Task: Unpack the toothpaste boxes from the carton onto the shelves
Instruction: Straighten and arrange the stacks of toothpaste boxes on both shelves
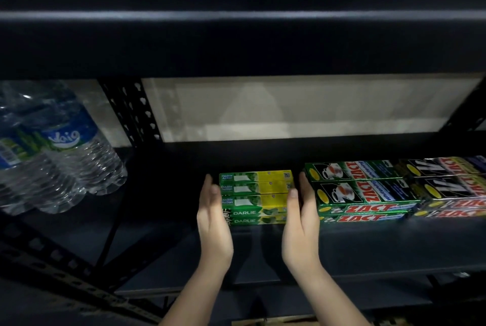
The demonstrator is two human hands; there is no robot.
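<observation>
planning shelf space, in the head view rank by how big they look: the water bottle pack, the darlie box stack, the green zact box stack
1. water bottle pack, though it sits nearer the camera
2. green Zact box stack
3. Darlie box stack, between both hands

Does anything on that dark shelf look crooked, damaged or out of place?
Nothing stands out. The green and yellow Darlie toothpaste boxes sit squarely stacked between the left hand and right hand, beside neat green Zact boxes.

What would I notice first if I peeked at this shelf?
Two hands, the left hand and the right hand, press flat against the ends of a green-and-yellow stack of Darlie toothpaste boxes mid-shelf. Zact toothpaste boxes sit to their right, and water bottles lie far left.
</observation>
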